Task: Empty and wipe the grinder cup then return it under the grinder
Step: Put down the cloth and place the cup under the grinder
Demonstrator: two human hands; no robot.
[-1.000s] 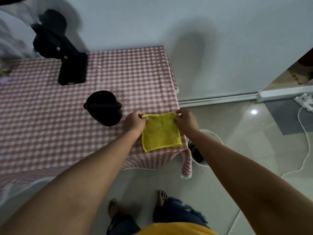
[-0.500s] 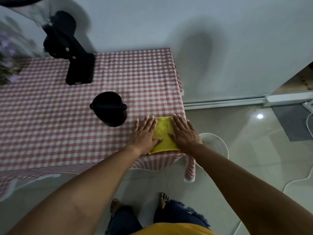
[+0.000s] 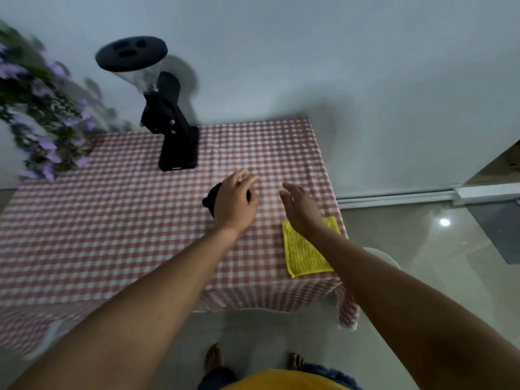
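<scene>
The black grinder cup (image 3: 209, 200) stands mid-table on the pink checked tablecloth (image 3: 112, 220), mostly hidden under my left hand (image 3: 235, 201). That hand lies over the cup with its fingers stretched forward; whether it touches the cup is hidden. My right hand (image 3: 301, 209) hovers to the right of the cup with relaxed fingers and holds nothing. The folded yellow cloth (image 3: 305, 254) lies flat near the table's front right corner, partly under my right wrist. The black grinder (image 3: 168, 122) with its clear hopper stands at the back of the table.
Purple flowers (image 3: 42, 114) crowd the table's back left corner. A white bin (image 3: 385, 257) stands on the floor just off the table's right edge. A wall runs behind the table. My feet are at the table's front edge.
Both hands have left the yellow cloth, which now lies flat on the table. My left hand has moved over the cup, and my right hand has lifted beside it. The view has tilted up.
</scene>
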